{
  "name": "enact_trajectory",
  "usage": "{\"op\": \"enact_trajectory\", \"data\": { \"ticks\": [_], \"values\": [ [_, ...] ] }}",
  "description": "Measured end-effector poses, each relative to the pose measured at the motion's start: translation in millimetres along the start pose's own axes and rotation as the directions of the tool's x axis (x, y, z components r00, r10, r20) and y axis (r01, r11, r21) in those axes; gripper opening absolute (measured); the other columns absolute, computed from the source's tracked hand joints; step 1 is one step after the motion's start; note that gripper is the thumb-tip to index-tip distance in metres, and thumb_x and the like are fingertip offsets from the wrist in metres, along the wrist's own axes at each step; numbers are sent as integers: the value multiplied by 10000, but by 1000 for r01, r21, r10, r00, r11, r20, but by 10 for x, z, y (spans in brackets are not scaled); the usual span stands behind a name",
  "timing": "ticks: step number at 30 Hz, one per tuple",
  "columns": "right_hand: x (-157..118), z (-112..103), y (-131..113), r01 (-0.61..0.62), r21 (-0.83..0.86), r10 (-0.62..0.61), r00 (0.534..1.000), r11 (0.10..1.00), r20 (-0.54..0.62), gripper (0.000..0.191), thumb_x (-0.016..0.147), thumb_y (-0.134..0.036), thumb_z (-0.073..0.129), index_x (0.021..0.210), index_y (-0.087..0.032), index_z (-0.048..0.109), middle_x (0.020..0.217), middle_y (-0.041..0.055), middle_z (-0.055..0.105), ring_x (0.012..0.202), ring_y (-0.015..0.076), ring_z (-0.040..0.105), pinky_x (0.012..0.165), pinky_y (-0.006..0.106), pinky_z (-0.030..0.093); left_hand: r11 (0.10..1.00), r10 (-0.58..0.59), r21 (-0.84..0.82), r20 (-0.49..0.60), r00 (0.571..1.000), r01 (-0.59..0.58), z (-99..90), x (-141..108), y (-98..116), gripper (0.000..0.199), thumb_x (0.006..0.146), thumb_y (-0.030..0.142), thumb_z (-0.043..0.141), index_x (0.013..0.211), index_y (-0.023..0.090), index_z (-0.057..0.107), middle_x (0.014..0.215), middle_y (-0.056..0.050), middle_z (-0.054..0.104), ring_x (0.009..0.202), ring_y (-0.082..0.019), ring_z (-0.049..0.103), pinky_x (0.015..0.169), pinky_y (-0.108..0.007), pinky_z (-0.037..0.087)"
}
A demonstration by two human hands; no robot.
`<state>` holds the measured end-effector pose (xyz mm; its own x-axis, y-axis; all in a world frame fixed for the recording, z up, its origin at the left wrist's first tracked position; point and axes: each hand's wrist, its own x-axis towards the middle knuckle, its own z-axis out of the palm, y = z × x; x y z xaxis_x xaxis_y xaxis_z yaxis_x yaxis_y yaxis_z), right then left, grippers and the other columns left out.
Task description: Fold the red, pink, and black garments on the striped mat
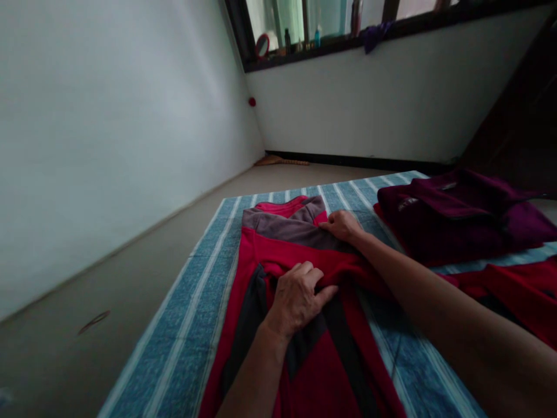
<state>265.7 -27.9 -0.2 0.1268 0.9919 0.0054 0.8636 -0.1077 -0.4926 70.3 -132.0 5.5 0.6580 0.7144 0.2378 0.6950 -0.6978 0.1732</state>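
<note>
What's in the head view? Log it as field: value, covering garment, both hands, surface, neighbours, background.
garment: red-and-grey collared fabric top, laid out lengthwise, rumpled mid-body
left_hand: left hand on the rumpled middle, fingers curled; grip unclear
right_hand: right hand pinching the top's edge near the collar
surface: flat blue cloth with white stripes
neighbours: folded dark-purple fabric garment on red fabric; loose red fabric garment nearer the wearer
background: round red-rimmed mirror and draped purple cloth at the window
</note>
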Motion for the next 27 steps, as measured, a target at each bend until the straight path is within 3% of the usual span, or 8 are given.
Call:
{"op": "enact_trajectory", "data": {
  "ticks": [4, 9, 13, 17, 21, 24, 27],
  "values": [
    [-77, -37, -23, 19, -98, -21, 1000, 995, -24, 499, 914, -555, 410, 810, -155, 690, 812, 97, 685, 756, 190, 617, 612, 251, 375, 999, 6, -48, -38, 999, -8, 21, 19, -35, 235, 889, 357, 578, 724, 194, 609, 719, 4, 564, 694, -137, 542, 636, -245, 396],
    [-441, -98, -258, 183, -212, -206, 974, 960, -93, 344, 916, -444, 471, 1104, -187, 602, 1160, 140, 622, 1086, 274, 548, 870, 341, 375, 998, -39, -51, -59, 998, 36, 70, 34, -65, 193, 896, 198, 540, 715, 188, 604, 720, -2, 583, 699, -141, 558, 660, -244, 416],
    [-771, 62, -360, 365, -245, -378, 926, 898, -9, 270, 945, -380, 418, 1024, -209, 612, 1080, 99, 642, 1038, 243, 562, 889, 340, 383, 987, -78, -145, -40, 996, 71, 54, 38, -78, 73, 823, 133, 597, 781, 190, 615, 782, -6, 612, 748, -146, 584, 679, -236, 432],
    [-957, 189, -323, 397, -265, -406, 913, 879, 19, 268, 956, -332, 403, 996, -169, 612, 1037, 117, 640, 1025, 255, 564, 899, 373, 399, 961, -93, -262, 4, 996, 91, -17, 49, -99, 96, 762, 95, 610, 731, 186, 605, 740, 4, 605, 711, -140, 579, 648, -228, 422],
    [-1117, 247, -285, 426, -281, -454, 890, 860, -41, 300, 954, -324, 422, 1139, -145, 575, 1196, 157, 583, 1189, 293, 467, 1012, 438, 329, 916, -108, -383, 44, 993, 117, -181, 66, -135, 102, 777, 111, 558, 757, 187, 622, 755, 2, 644, 717, -132, 596, 672, -225, 428],
    [-1213, 375, -240, 430, -255, -462, 883, 866, -81, 422, 961, -366, 418, 1303, -132, 496, 1353, 161, 497, 1292, 310, 387, 1061, 457, 296, 930, -177, -312, 77, 981, 192, -358, 128, -181, 85, 792, 175, 563, 721, 183, 610, 683, 11, 629, 644, -128, 579, 614, -224, 413],
    [-1246, 499, -195, 418, -230, -445, 892, 879, -82, 501, 965, -401, 401, 1372, -113, 444, 1414, 175, 444, 1330, 330, 351, 1074, 473, 293, 963, -231, -120, 100, 968, 242, -486, 280, -254, 120, 822, 183, 525, 764, 182, 630, 714, 0, 654, 679, -137, 605, 633, -228, 426]
  ]
}}
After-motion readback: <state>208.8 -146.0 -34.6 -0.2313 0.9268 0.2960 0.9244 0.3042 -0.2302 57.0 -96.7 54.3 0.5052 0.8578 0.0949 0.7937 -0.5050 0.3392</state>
